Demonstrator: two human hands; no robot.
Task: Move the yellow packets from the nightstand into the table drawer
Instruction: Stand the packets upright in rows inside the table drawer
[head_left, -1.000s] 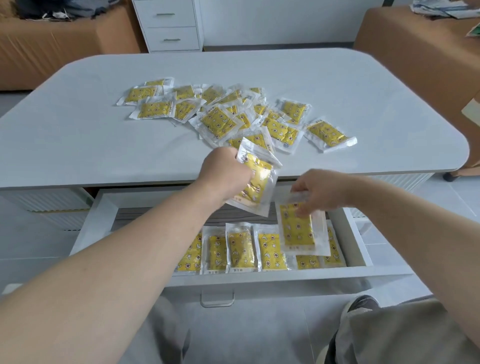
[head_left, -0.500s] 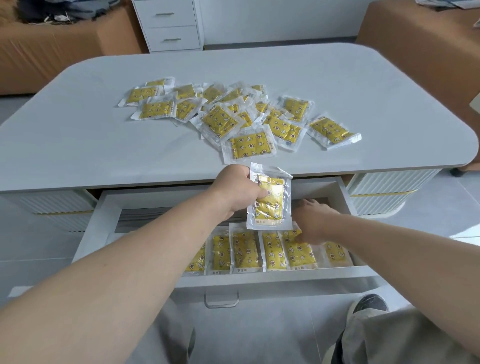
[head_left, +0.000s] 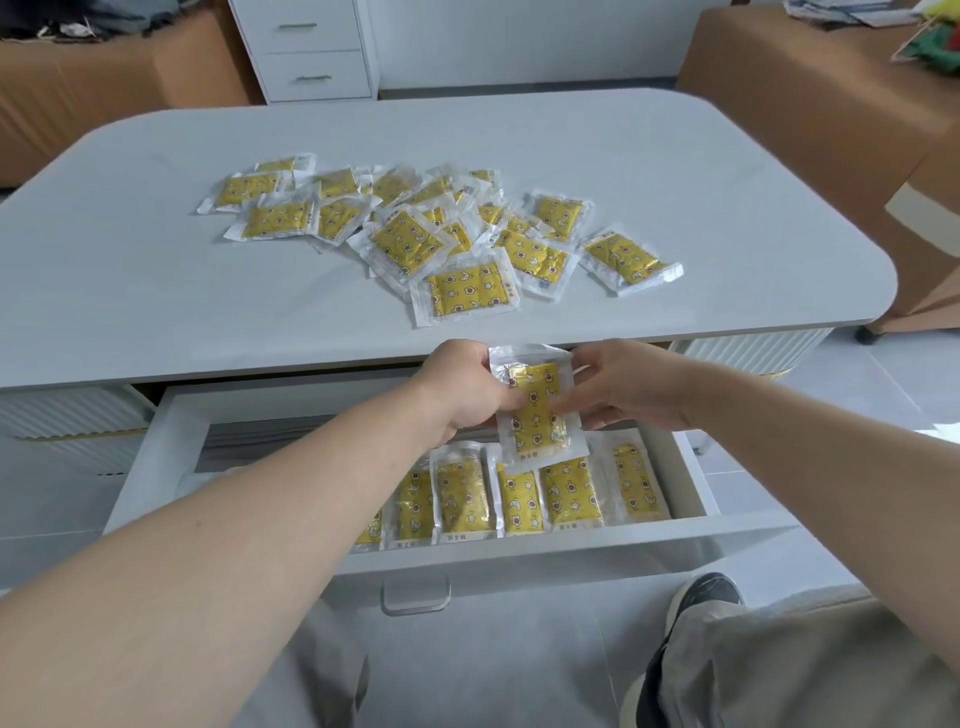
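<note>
Both hands pinch one yellow packet (head_left: 537, 410): the left hand (head_left: 467, 387) on its left edge, the right hand (head_left: 623, 387) on its right, likely a hand-over for placing. The packet hangs upright over the open drawer (head_left: 171, 415), above the filed row (head_left: 569, 493). A loose pile (head_left: 415, 234) remains on the table (head_left: 156, 291). Half a second ago the right hand was down at the row.

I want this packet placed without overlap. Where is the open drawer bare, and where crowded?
Bare floor shows in the white table drawer between its left wall and the row of yellow plastic packets, partly behind the left forearm. The row crowds the front wall to the right wall. The left hand and right hand hold one yellow packet above it.
</note>
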